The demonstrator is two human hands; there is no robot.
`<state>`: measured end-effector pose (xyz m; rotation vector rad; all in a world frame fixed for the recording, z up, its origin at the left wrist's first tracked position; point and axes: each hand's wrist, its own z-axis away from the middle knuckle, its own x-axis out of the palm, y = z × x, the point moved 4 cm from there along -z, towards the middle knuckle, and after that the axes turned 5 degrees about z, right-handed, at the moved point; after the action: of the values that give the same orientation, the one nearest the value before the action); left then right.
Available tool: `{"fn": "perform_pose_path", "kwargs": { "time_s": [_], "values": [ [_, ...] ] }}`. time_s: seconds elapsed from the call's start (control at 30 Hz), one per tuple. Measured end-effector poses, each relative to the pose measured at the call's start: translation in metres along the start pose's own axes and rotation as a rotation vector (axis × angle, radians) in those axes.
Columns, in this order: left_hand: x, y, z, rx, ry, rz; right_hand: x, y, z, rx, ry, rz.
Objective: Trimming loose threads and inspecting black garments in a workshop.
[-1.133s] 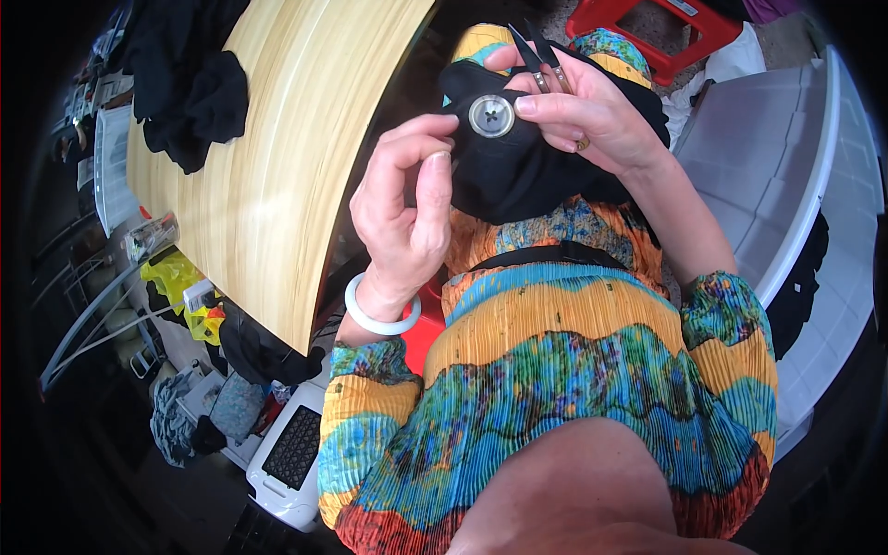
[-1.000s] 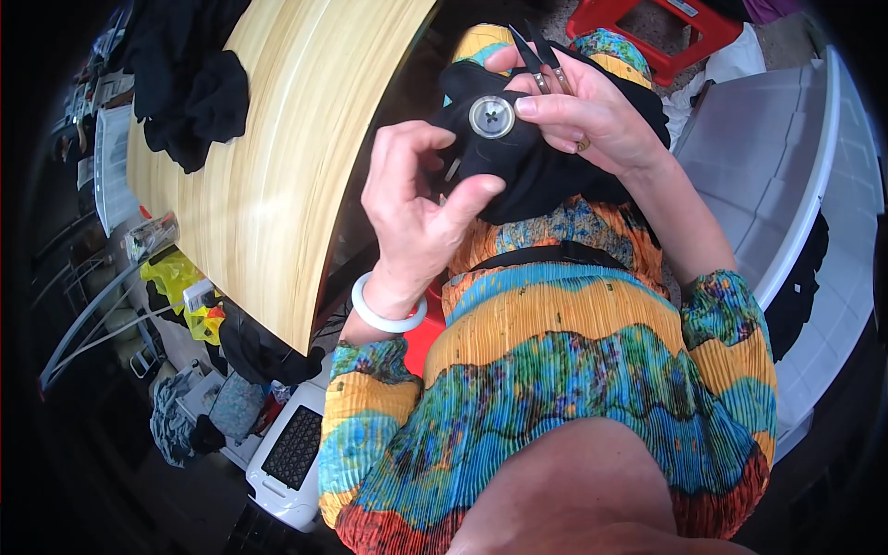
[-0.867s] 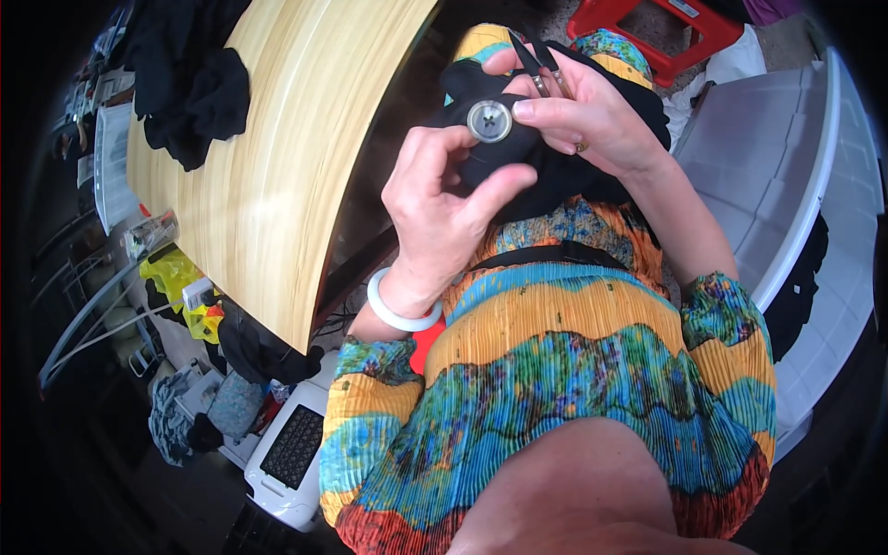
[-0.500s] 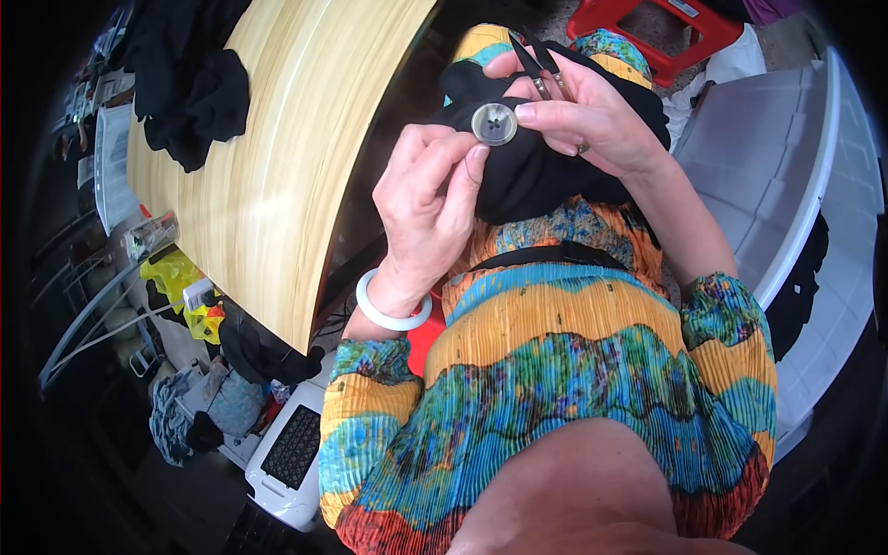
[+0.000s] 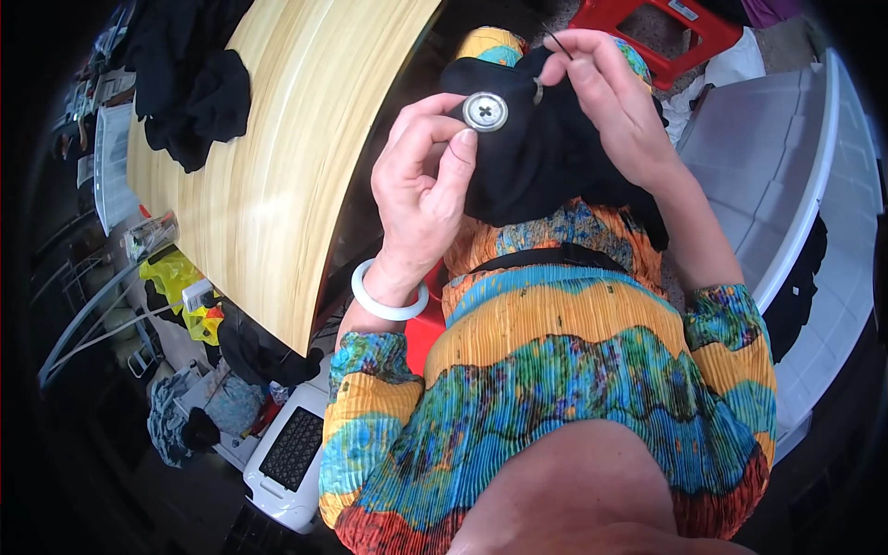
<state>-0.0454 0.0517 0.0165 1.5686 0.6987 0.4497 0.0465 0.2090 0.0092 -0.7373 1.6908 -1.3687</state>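
Note:
A round grey button [image 5: 486, 112] with a paler rim and a dark cross at its middle is pinched by my left hand [image 5: 421, 180] between thumb and fingers, its face turned up. My right hand [image 5: 622, 106] is closed on a pair of small dark-bladed scissors [image 5: 557, 42]. One thin blade sticks out past the fingertips, and the rest is mostly hidden in the hand. A small dull metallic piece shows below the fingers; I cannot tell what it belongs to. Black cloth [image 5: 536, 157] lies across my lap beneath both hands.
A wood-grain table [image 5: 305, 139] stands on the left with a black garment [image 5: 199, 92] on it. On the right is a large pale plastic bin [image 5: 768, 157]. A red stool [image 5: 671, 60] stands at the far right, and a white appliance [image 5: 296, 458] lies low on the left.
My right hand has moved away from the button, up and to the right, and its scissors have turned so less of the blades shows. My left hand has tilted the button slightly and shifted it left.

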Motion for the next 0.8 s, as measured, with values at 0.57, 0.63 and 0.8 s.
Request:
{"fn": "perform_pose_path", "kwargs": {
  "time_s": [0.57, 0.63, 0.8],
  "values": [
    [0.001, 0.008, 0.001, 0.077, -0.016, -0.056, 0.004, -0.031, 0.006, -0.473, -0.126, 0.442],
    [0.000, 0.010, 0.002, 0.083, -0.011, -0.079, 0.006, -0.032, 0.006, -0.445, -0.156, 0.438],
    [0.001, 0.011, 0.002, 0.105, -0.032, -0.088, 0.008, -0.029, 0.007, -0.420, -0.180, 0.421]
  ]
}}
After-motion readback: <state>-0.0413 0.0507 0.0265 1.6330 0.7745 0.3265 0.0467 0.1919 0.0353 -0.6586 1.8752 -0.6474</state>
